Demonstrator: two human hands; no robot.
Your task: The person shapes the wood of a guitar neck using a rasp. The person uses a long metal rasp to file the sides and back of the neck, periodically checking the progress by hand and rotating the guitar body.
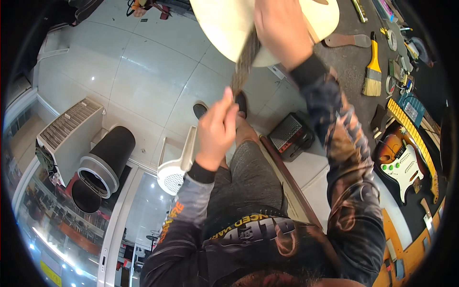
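Observation:
A long dark grey-brown flat bar, file-like in shape (245,61), slants across the edge of a pale cream board with a curved outline (224,28). My left hand (218,128) is closed on the bar's near end, thumb and fingers pinching it. At the far end, my right hand (282,31) is over the board and closed round the bar; it is blurred, and the top of the picture cuts off its fingers. The board reaches past the worktop's edge over the floor.
The dark worktop (346,60) at right bears a yellow-handled brush (373,67), a brown leather-like strip (347,40) and a sunburst electric guitar (401,162). Below stands a black box-shaped device (289,136). Left are a white perforated stool (176,178) and a black bin (110,153).

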